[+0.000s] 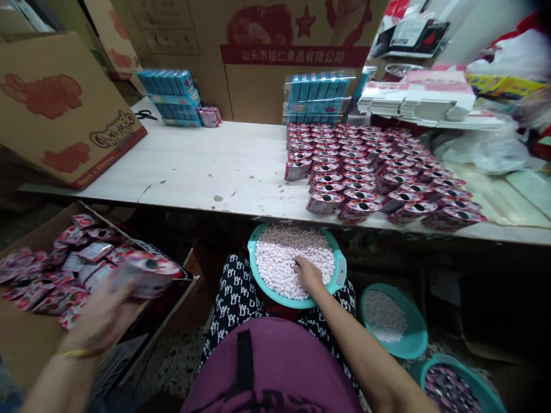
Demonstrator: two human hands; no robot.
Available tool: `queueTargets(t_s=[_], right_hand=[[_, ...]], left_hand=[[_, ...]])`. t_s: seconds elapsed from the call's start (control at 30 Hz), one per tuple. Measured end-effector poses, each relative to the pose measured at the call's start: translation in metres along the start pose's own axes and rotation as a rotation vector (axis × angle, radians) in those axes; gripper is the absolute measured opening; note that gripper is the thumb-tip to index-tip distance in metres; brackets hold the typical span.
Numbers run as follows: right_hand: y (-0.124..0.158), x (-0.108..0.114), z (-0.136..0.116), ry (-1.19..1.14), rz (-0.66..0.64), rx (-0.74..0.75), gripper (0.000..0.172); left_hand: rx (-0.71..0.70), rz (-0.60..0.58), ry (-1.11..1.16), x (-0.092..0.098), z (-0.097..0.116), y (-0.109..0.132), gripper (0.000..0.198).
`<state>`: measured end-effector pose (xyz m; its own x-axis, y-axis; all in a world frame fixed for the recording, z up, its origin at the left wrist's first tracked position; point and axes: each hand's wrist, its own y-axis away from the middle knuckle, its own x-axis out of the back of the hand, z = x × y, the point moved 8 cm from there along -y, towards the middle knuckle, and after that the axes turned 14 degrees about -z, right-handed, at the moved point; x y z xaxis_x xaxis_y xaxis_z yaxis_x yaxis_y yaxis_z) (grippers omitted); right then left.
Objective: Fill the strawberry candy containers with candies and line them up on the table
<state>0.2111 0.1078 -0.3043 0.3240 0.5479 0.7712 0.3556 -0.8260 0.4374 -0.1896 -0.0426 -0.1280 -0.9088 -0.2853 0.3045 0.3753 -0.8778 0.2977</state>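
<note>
My left hand, blurred by motion, grips a small red-and-white printed container with a dark round hole in its top. It is over a cardboard box holding several similar printed containers. On my lap rests a turquoise basin filled with small white pellets. My right hand reaches into the pellets with its fingers curled together; whatever they pinch is hidden. Rows of the printed containers stand upright on the right of the white table, dark holes facing up.
The white table spans the front. Blue plastic-wrapped packs and a large carton stand at its back. Another carton leans at left. Folded white boxes lie at right. Two more turquoise basins sit low at right.
</note>
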Motion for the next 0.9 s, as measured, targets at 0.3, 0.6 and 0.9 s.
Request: queueTargets(t_s=[0.3,0.6,0.9], right_hand=[[0.029,0.048,0.022,-0.367,0.102,0.208,0.032],[0.066,0.13,-0.043,0.156,-0.072,0.199,0.031],[0.06,0.147,-0.108,0.677,-0.134,0.162,0.024]], left_hand=[[0.157,-0.757,0.83,-0.25,-0.034,-0.063,0.051],[0.123,-0.874,0.86,-0.302,-0.036,-0.074,0.058],[0.122,-0.956,0.708,-0.305,-0.04,-0.077,0.053]])
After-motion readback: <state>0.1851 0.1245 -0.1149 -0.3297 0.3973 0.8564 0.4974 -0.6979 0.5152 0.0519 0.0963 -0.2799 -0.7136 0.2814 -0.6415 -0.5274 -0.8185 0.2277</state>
